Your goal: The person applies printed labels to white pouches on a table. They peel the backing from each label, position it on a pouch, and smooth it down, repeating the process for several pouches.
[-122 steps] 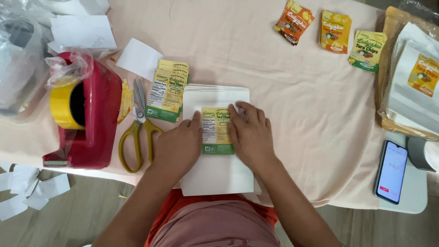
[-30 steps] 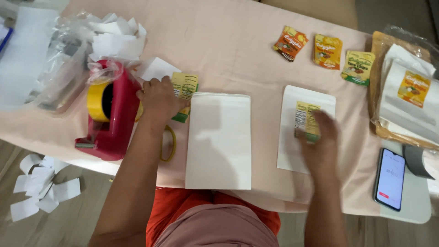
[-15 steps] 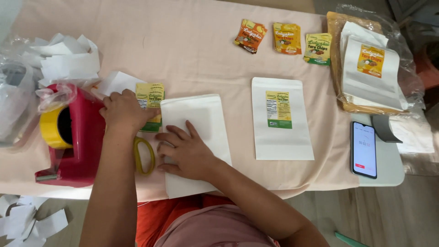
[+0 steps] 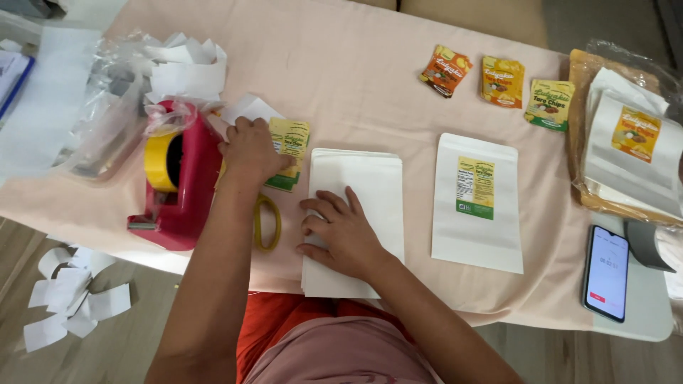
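Currently my left hand [image 4: 250,151] fingers pinch the labels [image 4: 288,153]; my right hand [image 4: 343,231] fingers lie spread flat on the pouch [image 4: 370,185], scissors [image 4: 267,222] just left.

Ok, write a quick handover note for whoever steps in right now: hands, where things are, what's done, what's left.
Left hand: on the stack of yellow-green labels, beside the red tape dispenser.
Right hand: flat on the blank white pouch, pressing down on it.
Scissors: between the two arms, partly hidden.
Done: one labelled pouch lies to the right.
Left: the blank pouch has no label yet. More pouches wait in the plastic bag at far right.
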